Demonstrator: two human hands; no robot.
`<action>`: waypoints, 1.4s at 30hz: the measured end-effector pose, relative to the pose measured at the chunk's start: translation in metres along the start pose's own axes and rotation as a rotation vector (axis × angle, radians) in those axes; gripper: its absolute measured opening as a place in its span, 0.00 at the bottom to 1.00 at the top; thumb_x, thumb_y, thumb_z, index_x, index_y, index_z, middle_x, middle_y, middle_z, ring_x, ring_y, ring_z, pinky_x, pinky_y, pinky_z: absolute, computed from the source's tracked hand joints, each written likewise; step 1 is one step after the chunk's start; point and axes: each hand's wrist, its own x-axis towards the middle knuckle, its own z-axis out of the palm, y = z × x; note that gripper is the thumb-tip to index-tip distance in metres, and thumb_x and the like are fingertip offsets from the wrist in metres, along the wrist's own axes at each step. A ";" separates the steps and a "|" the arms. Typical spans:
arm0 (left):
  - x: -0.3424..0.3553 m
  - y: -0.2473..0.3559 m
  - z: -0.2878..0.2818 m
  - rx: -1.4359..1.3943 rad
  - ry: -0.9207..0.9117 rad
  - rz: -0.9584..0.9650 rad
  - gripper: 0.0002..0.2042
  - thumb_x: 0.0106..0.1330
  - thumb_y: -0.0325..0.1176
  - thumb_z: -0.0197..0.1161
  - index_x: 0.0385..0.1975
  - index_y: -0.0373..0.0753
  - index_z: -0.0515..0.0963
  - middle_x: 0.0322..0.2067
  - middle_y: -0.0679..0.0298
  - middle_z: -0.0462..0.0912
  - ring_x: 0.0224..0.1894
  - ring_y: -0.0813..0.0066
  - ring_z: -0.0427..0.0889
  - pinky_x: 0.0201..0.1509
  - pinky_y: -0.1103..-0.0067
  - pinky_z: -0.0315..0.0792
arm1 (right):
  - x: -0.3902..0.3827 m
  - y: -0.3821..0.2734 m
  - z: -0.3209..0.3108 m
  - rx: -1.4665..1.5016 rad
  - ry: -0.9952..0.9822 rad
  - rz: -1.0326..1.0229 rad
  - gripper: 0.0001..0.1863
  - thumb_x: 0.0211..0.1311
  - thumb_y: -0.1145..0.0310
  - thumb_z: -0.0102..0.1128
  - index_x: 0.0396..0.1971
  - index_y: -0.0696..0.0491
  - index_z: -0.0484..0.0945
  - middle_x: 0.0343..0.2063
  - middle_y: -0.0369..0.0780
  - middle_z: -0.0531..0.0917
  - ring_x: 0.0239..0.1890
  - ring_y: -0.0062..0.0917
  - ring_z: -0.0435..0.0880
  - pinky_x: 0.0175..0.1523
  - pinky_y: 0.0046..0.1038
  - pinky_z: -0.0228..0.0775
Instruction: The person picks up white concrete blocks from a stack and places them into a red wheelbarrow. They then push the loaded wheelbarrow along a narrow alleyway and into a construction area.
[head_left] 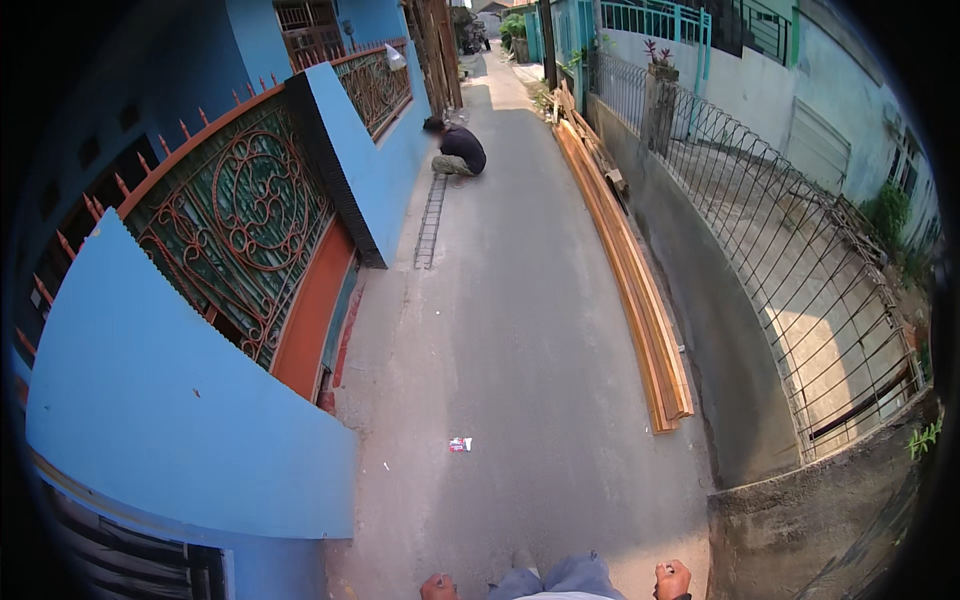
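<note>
**Hands free of any load beside stacked timber as a frame lies in a narrow lane**

Long, straight planks of orange-brown timber lie stacked at right, along the foot of a grey concrete wall, well apart from both hands. The left hand and right hand hang at the near edge, either side of grey-blue trousers. Fingers look curled on each, but both are partly cut off; whether either grips something small, one cannot tell. No handling of the timber shows under way.

Farther off at left, a co-worker in a dark top crouches over a ladder-shaped frame of thin dark metal bars lying on the grey paved lane. Its visible rungs are already in place between the long bars; its far end is hidden, so what remains to be done is unclear.

A small red-and-white wrapper lies nearer. A bright blue wall and a green gate with rust-red scrollwork line the left side.
</note>
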 end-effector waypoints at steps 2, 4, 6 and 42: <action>0.046 0.084 0.003 -0.097 -0.022 -0.029 0.13 0.72 0.37 0.54 0.32 0.33 0.77 0.28 0.53 0.79 0.29 0.59 0.79 0.31 0.65 0.73 | 0.056 -0.052 0.002 0.150 0.036 0.047 0.15 0.66 0.62 0.61 0.36 0.61 0.82 0.27 0.47 0.83 0.31 0.39 0.80 0.39 0.40 0.71; 0.086 0.155 0.001 -0.176 -0.011 -0.059 0.13 0.72 0.36 0.53 0.30 0.33 0.76 0.25 0.56 0.77 0.25 0.62 0.78 0.27 0.67 0.72 | 0.094 -0.170 -0.014 0.291 0.075 0.023 0.09 0.63 0.69 0.67 0.30 0.59 0.79 0.11 0.40 0.77 0.09 0.23 0.75 0.15 0.29 0.67; 0.124 0.222 0.008 -0.244 -0.002 -0.089 0.13 0.72 0.35 0.53 0.27 0.34 0.74 0.22 0.59 0.76 0.21 0.66 0.77 0.22 0.70 0.72 | 0.155 -0.225 -0.011 0.274 0.068 -0.018 0.10 0.63 0.68 0.67 0.30 0.60 0.80 0.12 0.40 0.78 0.11 0.22 0.76 0.15 0.29 0.66; 1.016 1.247 0.219 -0.299 -0.084 -0.064 0.15 0.71 0.34 0.52 0.22 0.33 0.72 0.15 0.62 0.73 0.14 0.71 0.75 0.16 0.72 0.70 | 1.186 -1.110 0.006 0.447 0.017 0.254 0.11 0.70 0.64 0.61 0.33 0.58 0.78 0.13 0.33 0.69 0.10 0.19 0.67 0.13 0.27 0.57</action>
